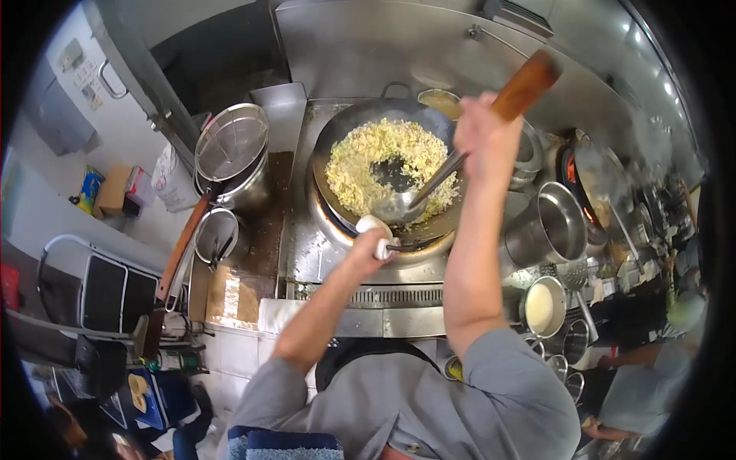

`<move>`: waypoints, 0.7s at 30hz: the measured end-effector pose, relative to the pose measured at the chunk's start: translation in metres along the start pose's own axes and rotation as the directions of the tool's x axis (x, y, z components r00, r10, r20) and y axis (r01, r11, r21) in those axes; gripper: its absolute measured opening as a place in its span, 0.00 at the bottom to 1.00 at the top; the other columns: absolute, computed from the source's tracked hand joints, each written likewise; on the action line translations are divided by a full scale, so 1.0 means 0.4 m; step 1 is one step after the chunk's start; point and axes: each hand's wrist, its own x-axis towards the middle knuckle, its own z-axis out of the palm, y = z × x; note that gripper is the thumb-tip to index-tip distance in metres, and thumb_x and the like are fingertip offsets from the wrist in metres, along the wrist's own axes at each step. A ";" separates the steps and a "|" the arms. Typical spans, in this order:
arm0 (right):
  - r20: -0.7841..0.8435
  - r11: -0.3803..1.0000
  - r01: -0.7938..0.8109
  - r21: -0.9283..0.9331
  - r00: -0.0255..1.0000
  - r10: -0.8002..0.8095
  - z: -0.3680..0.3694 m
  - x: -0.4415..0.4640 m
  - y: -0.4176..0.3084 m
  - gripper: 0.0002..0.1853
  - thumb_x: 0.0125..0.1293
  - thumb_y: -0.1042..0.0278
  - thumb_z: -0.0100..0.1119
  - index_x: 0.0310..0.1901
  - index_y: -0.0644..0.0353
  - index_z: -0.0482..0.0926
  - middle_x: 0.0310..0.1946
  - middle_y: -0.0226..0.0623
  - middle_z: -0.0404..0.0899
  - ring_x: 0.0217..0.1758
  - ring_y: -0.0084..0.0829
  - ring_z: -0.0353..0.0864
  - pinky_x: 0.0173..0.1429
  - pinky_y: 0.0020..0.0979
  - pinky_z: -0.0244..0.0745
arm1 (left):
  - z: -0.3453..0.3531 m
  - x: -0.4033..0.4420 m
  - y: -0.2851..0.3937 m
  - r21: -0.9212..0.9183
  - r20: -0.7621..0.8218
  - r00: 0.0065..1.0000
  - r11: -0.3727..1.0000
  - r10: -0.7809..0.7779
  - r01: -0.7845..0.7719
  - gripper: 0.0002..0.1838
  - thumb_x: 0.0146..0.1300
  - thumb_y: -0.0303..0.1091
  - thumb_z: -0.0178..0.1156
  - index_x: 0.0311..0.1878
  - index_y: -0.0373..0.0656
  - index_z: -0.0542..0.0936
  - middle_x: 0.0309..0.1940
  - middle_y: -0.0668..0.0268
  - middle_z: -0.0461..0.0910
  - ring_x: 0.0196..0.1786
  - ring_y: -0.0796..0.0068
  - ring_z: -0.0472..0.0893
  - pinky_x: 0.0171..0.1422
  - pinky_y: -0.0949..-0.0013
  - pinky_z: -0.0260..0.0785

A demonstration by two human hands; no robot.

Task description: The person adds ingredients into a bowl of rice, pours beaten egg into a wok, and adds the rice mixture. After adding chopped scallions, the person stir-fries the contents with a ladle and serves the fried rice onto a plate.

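Observation:
A large dark wok sits on the stove ring, with fried rice spread in it around a bare patch near its middle. My left hand is closed at the wok's near rim, gripping the handle through a folded white cloth. In my right hand is a ladle, held by its long shaft below the wooden end. The ladle's metal bowl rests low in the near part of the wok, touching the rice. My right fingers are wrapped round the shaft and slightly blurred.
Left of the stove, a wire strainer lies over a steel pot, near a smaller pot. At right are a tall steel pot, a pot of pale liquid and a second wok over flame. Another person stands at far right.

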 end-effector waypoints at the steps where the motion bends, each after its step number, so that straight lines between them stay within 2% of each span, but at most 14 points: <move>1: -0.044 0.994 0.024 -0.102 0.999 -0.029 -0.003 -0.042 0.012 0.10 0.53 0.77 0.55 0.18 0.58 0.68 0.10 0.27 0.65 0.09 0.20 0.63 0.14 0.25 0.53 | -0.007 0.003 -0.035 -0.062 0.081 0.996 0.997 0.044 -0.039 0.13 0.56 0.29 0.50 0.46 0.47 0.69 0.35 0.62 0.75 0.31 0.68 0.77 0.31 0.64 0.73; 2: -0.128 0.982 0.127 -0.141 0.981 -0.145 0.012 0.005 0.056 0.12 0.56 0.74 0.56 0.19 0.56 0.65 0.10 0.24 0.60 0.08 0.19 0.57 0.14 0.22 0.51 | -0.034 -0.017 -0.090 -0.127 0.146 0.986 0.990 0.080 -0.062 0.14 0.56 0.28 0.49 0.48 0.47 0.68 0.35 0.62 0.75 0.30 0.68 0.77 0.28 0.67 0.70; 4: -0.104 0.982 0.094 -0.166 0.988 -0.112 0.016 0.143 0.012 0.11 0.57 0.72 0.55 0.20 0.58 0.66 0.10 0.23 0.60 0.08 0.19 0.56 0.14 0.24 0.51 | -0.003 -0.250 -0.140 -0.136 0.180 0.982 0.990 0.058 -0.034 0.15 0.57 0.28 0.48 0.49 0.49 0.68 0.35 0.64 0.75 0.30 0.70 0.77 0.26 0.71 0.66; 6: 0.010 0.999 0.038 -0.032 0.999 -0.037 0.004 0.154 -0.107 0.10 0.58 0.74 0.53 0.20 0.59 0.68 0.10 0.23 0.59 0.07 0.17 0.53 0.14 0.24 0.50 | -0.009 -0.362 -0.162 -0.001 0.214 0.976 1.000 0.031 -0.031 0.14 0.58 0.30 0.49 0.49 0.51 0.68 0.33 0.65 0.75 0.30 0.71 0.77 0.26 0.71 0.67; 7: 0.032 1.000 0.008 -0.013 0.999 -0.008 -0.007 0.054 -0.141 0.08 0.55 0.74 0.54 0.20 0.60 0.70 0.09 0.24 0.61 0.08 0.19 0.57 0.16 0.25 0.53 | 0.055 -0.382 -0.119 -0.064 -0.020 0.999 0.997 0.047 -0.048 0.11 0.60 0.31 0.50 0.47 0.51 0.69 0.31 0.65 0.75 0.30 0.71 0.77 0.26 0.71 0.67; 8: 0.057 0.999 -0.044 -0.002 0.997 0.044 -0.007 -0.037 -0.151 0.07 0.51 0.74 0.55 0.19 0.60 0.71 0.09 0.26 0.62 0.10 0.21 0.60 0.18 0.26 0.57 | 0.015 -0.272 -0.088 -0.120 0.111 0.994 0.993 -0.003 0.017 0.09 0.61 0.32 0.50 0.45 0.50 0.70 0.30 0.65 0.74 0.32 0.71 0.77 0.26 0.70 0.67; 10: -0.062 0.968 0.076 -0.238 0.994 -0.093 -0.020 -0.030 0.003 0.06 0.50 0.70 0.56 0.21 0.61 0.72 0.11 0.28 0.66 0.15 0.25 0.65 0.23 0.29 0.62 | 0.000 -0.098 -0.061 -0.062 0.037 0.995 0.994 0.097 -0.095 0.07 0.62 0.34 0.49 0.43 0.50 0.71 0.31 0.65 0.74 0.36 0.71 0.77 0.27 0.70 0.68; 11: -0.140 0.938 0.057 -0.341 0.984 -0.110 -0.018 -0.013 0.059 0.08 0.50 0.67 0.57 0.22 0.62 0.73 0.12 0.28 0.68 0.17 0.27 0.67 0.26 0.30 0.65 | -0.041 -0.048 -0.093 -0.138 0.239 0.964 0.987 0.116 -0.084 0.09 0.61 0.34 0.50 0.45 0.52 0.70 0.31 0.66 0.74 0.35 0.72 0.76 0.26 0.69 0.66; 12: -0.173 0.928 0.103 -0.358 0.969 -0.174 -0.014 0.058 0.054 0.07 0.50 0.70 0.56 0.21 0.63 0.72 0.12 0.30 0.68 0.16 0.26 0.67 0.24 0.30 0.64 | -0.038 -0.104 -0.130 -0.098 0.151 0.984 0.992 0.090 -0.076 0.09 0.61 0.33 0.50 0.45 0.52 0.70 0.31 0.66 0.74 0.34 0.72 0.76 0.25 0.69 0.66; 15: 0.059 0.999 0.008 0.033 0.998 -0.010 -0.012 0.150 -0.119 0.10 0.53 0.77 0.55 0.20 0.56 0.66 0.09 0.24 0.60 0.09 0.18 0.60 0.15 0.26 0.53 | 0.009 -0.348 -0.191 0.010 -0.008 0.998 0.998 0.057 -0.057 0.11 0.60 0.32 0.49 0.47 0.52 0.69 0.32 0.67 0.75 0.33 0.71 0.76 0.26 0.69 0.66; 17: 0.028 0.985 0.125 -0.114 0.992 -0.123 -0.020 -0.005 -0.158 0.12 0.54 0.76 0.55 0.19 0.55 0.64 0.09 0.23 0.60 0.09 0.18 0.60 0.14 0.26 0.53 | 0.019 -0.326 -0.138 -0.034 0.087 0.996 0.999 -0.016 0.019 0.11 0.61 0.33 0.49 0.47 0.52 0.69 0.34 0.67 0.76 0.35 0.70 0.77 0.29 0.70 0.68; 18: 0.014 0.968 0.165 -0.189 0.986 -0.165 -0.019 -0.069 -0.158 0.12 0.54 0.76 0.55 0.18 0.55 0.64 0.09 0.23 0.59 0.09 0.17 0.60 0.14 0.25 0.53 | 0.037 -0.253 -0.098 0.003 0.023 0.997 0.997 0.080 -0.080 0.10 0.62 0.36 0.50 0.47 0.50 0.69 0.33 0.67 0.75 0.34 0.69 0.77 0.29 0.69 0.67; 20: -0.090 0.951 0.168 -0.260 0.976 -0.197 -0.032 -0.086 0.030 0.07 0.49 0.73 0.57 0.22 0.66 0.70 0.14 0.36 0.69 0.19 0.24 0.68 0.26 0.32 0.65 | -0.007 -0.069 -0.090 -0.019 0.166 0.976 0.990 0.139 -0.138 0.11 0.62 0.36 0.51 0.48 0.50 0.73 0.39 0.63 0.78 0.35 0.69 0.78 0.27 0.73 0.66; 21: -0.118 0.940 0.087 -0.331 0.984 -0.133 -0.033 -0.021 0.078 0.09 0.50 0.71 0.57 0.23 0.68 0.71 0.16 0.37 0.71 0.21 0.26 0.68 0.29 0.34 0.66 | 0.000 -0.104 -0.109 0.001 0.069 0.990 0.993 0.122 -0.122 0.12 0.62 0.35 0.51 0.49 0.50 0.72 0.39 0.63 0.78 0.34 0.69 0.78 0.26 0.73 0.65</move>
